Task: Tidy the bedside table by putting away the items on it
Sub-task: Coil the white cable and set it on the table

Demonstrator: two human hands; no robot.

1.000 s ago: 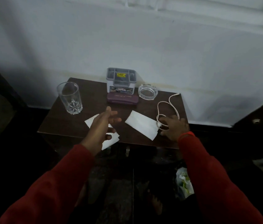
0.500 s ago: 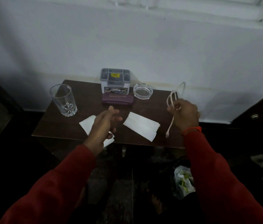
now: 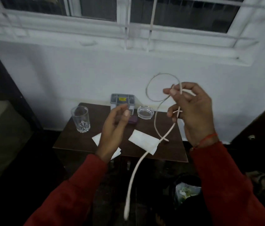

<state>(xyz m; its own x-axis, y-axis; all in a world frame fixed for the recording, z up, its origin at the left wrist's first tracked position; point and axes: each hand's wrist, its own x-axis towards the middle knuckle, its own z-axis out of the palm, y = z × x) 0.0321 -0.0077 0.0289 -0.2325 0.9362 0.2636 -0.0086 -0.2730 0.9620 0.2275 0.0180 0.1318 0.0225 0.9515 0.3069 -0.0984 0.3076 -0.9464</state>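
Nearest to me, the loose end of the white cable (image 3: 134,176) swung down past the front edge of the bedside table (image 3: 73,137), its tip blurred low between the two red sleeves. A second earlier that cable had lain in a loop on the table's right side; now the right hand (image 3: 192,110) had lifted it clear and held it up in front of the wall, thumb and fingers pinching it in two places so that a loop stood above the knuckles. The left hand (image 3: 114,129) had risen too, off the paper, and hovered palm inward with its fingers relaxed and spread, holding nothing, as if about to take the dangling length and help coil it.

So the cable was the first item off the table, though not yet put anywhere. The two white papers (image 3: 142,141) lay on the wood just behind the hands, one partly hidden by the left wrist. Further back stood the drinking glass (image 3: 80,119) at the left, the glass ashtray (image 3: 145,112), a purple case (image 3: 133,119) and the grey organiser box (image 3: 122,99) against the wall, all untouched.
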